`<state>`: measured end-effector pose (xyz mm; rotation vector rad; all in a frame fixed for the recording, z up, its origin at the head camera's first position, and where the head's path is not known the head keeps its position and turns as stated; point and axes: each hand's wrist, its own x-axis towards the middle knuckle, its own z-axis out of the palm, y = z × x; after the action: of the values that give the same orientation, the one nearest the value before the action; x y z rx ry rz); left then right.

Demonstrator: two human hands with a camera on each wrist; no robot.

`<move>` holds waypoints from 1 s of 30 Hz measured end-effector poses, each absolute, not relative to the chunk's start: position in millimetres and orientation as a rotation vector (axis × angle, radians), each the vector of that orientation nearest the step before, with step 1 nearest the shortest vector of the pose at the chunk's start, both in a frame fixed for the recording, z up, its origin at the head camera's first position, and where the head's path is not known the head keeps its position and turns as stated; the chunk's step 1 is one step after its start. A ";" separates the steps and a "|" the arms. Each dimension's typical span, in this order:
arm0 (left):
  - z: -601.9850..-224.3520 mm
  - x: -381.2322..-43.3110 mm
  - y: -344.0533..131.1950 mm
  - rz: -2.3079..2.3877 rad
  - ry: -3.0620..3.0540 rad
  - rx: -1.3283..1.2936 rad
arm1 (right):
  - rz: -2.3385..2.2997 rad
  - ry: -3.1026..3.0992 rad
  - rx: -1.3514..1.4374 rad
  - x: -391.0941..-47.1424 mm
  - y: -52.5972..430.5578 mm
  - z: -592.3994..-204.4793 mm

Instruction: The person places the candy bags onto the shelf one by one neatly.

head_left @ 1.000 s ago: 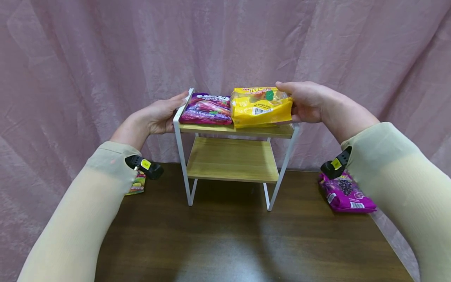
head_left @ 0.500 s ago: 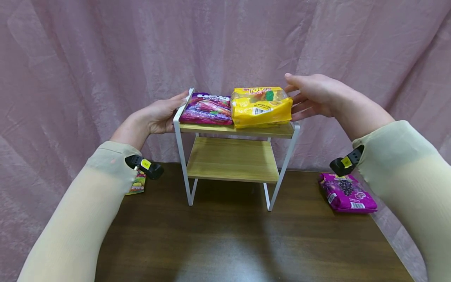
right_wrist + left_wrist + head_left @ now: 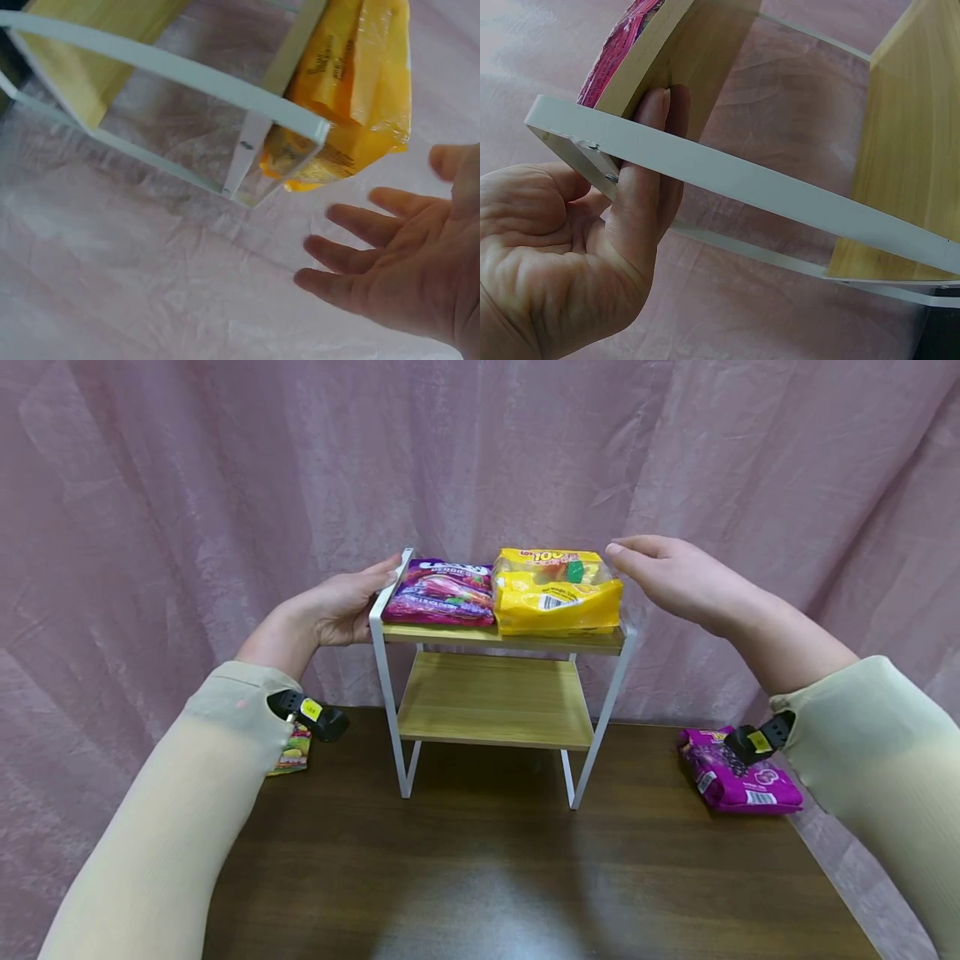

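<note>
A two-tier shelf [image 3: 495,700] with white metal legs and light wooden boards stands on the dark table. On its top board, a purple-red berry-print bag [image 3: 438,595] lies at the left. Beside it, on the right half, sits a yellow bag [image 3: 558,602] with a clear window. My left hand [image 3: 339,606] grips the shelf's upper left end; in the left wrist view its fingers [image 3: 649,150] reach under the top board past the white frame. My right hand [image 3: 678,578], fingers spread in the right wrist view, is held just right of the yellow bag, apart from it.
A purple grape-print bag [image 3: 742,777] lies on the table [image 3: 480,860] at the right, near its edge. Part of a green and yellow packet [image 3: 294,752] shows behind the left wrist. A pink curtain [image 3: 480,452] hangs behind the shelf.
My right hand has let go of the yellow bag and moved off to the right. The yellow bag has settled slightly lower on the board. My left hand stays on the shelf.
</note>
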<state>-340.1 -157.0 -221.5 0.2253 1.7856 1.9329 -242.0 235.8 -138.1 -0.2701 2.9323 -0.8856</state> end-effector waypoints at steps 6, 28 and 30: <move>-221.1 -340.7 -154.9 1.928 1.780 0.223 | -0.659 3.038 -0.500 -225.7 246.0 -152.5; -223.5 -340.9 -153.5 1.931 1.790 0.256 | -0.165 3.236 -0.511 -163.8 269.1 -213.8; -223.8 -341.0 -152.7 1.930 1.789 0.256 | -0.150 3.247 -0.506 -161.5 272.5 -220.4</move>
<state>-341.0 -152.7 -223.8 0.2562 1.7891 1.9295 -161.5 272.5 -220.4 -0.5064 3.2474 -0.1495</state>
